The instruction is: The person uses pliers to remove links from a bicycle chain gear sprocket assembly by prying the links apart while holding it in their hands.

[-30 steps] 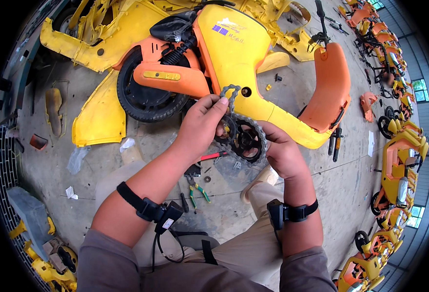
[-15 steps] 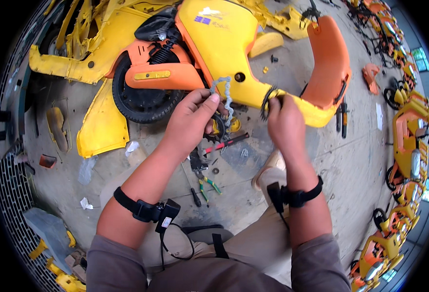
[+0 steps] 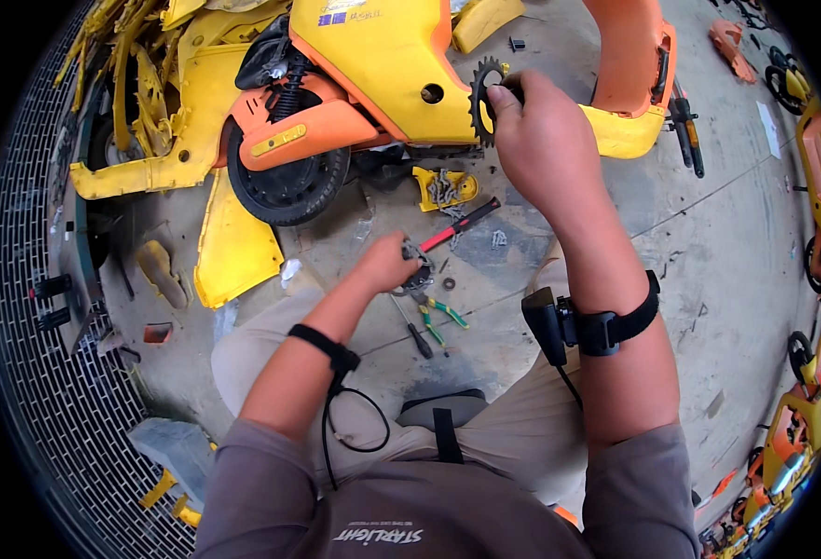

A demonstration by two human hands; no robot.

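My right hand [image 3: 546, 130] is raised in front of the scooter's yellow frame, thumb and fingers closed on the edge of a black toothed chainring [image 3: 478, 107]. Lower and to the left, my left hand [image 3: 387, 264] closes around a dark grey metal part [image 3: 418, 266], partly hidden by the fingers, close above the floor. Beyond it a silver chain [image 3: 445, 189] lies heaped in a small yellow plastic cover [image 3: 470, 189]. A hammer [image 3: 462, 225] with a red and black handle rests between that cover and my left hand.
Green-handled pliers [image 3: 446, 315] and a screwdriver [image 3: 418, 341] lie near my knees. The yellow and orange scooter [image 3: 373, 74] lies ahead, its black wheel [image 3: 289, 186] to the left. Yellow panels [image 3: 229, 247] pile up at left, and more scooters [image 3: 811, 410] line the right.
My left hand has let go of the chain, now in the yellow cover, and moved down to the grey metal part. My right hand has risen with the chainring. The view has shifted.
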